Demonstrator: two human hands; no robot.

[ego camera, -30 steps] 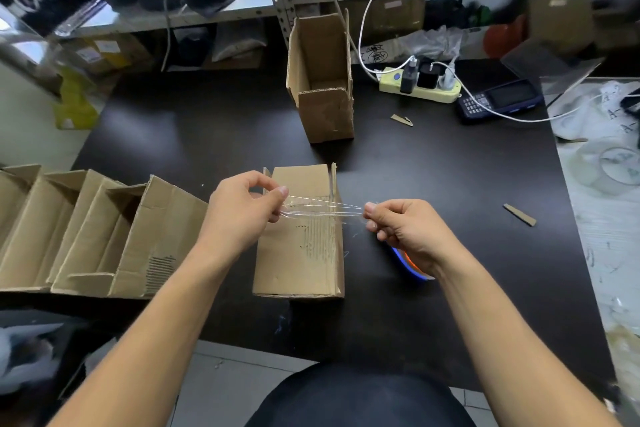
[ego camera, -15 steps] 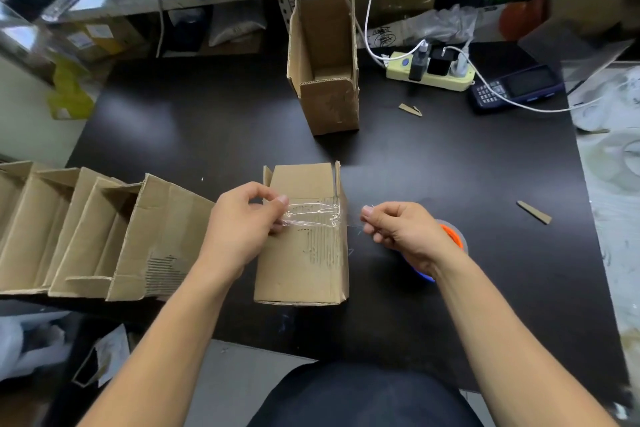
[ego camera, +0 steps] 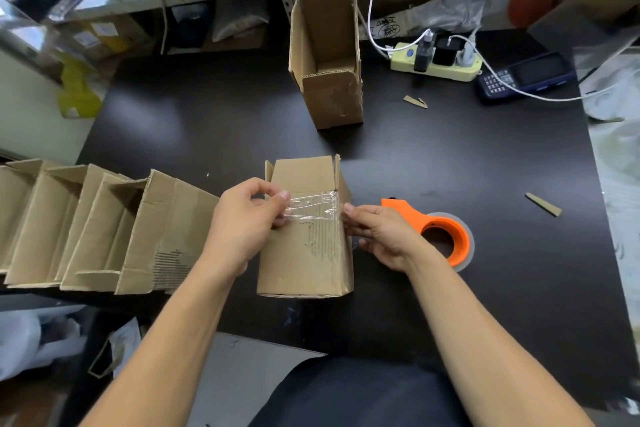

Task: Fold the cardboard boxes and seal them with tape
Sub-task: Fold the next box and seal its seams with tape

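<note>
Your tape strip (ego camera: 313,207), stretched in the air a second ago, now lies across the cardboard box (ego camera: 304,239) at the near bench (ego camera: 207,135) edge, so only pressing down is left. Your left hand (ego camera: 242,222) pinches its left end; your right hand (ego camera: 377,234) pinches its right end. The orange tape dispenser (ego camera: 440,232) rests right of the box, folded boxes (ego camera: 104,229) to its left, shelving beyond.

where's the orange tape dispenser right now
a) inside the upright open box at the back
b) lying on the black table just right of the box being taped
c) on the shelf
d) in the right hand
b: the orange tape dispenser lies on the black table beside the box, while both hands work the clear tape strip.
</note>
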